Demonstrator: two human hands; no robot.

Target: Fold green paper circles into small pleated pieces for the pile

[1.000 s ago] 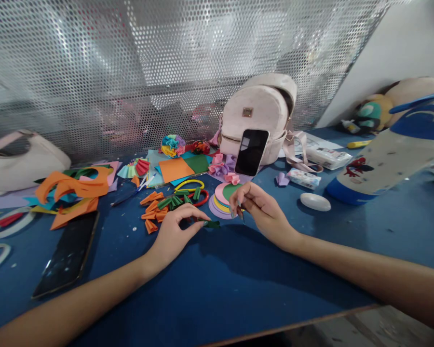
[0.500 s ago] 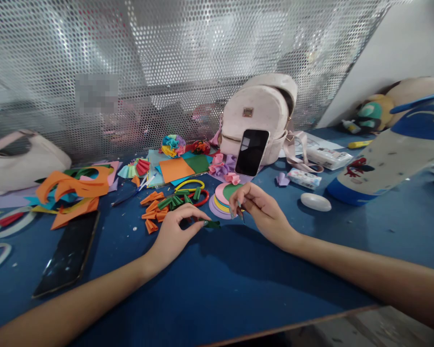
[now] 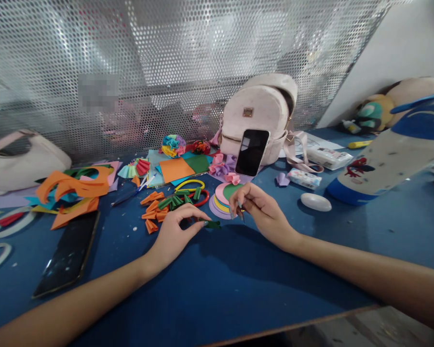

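the left hand [image 3: 175, 232] is pinching a green paper piece [image 3: 214, 224] at its fingertips, over the table [image 3: 238, 289], near some orange paper folds [image 3: 154, 209]. the right hand [image 3: 265, 214] is hovering beside the paper circles [image 3: 221, 202], its fingers bending inward; whether they are gripping anything, i cannot tell.

This looks like a paper-craft spot at a shared or personal table; whether the room is a home, classroom or shop, I cannot tell. Cut sheets [image 3: 177, 170], green folded pieces [image 3: 175, 200], orange folded pieces [image 3: 152, 212], stacked paper discs [image 3: 217, 210] and a multicoloured paper flower [image 3: 172, 146] cover the blue tabletop [image 3: 238, 294]. A backpack [image 3: 255, 113], a handbag [image 3: 25, 161] and a drinking bottle [image 3: 390, 154] add a casual note (hardly factory gear). Behind stand a perforated metal panel [image 3: 188, 62] and a plain pale wall [image 3: 379, 48].
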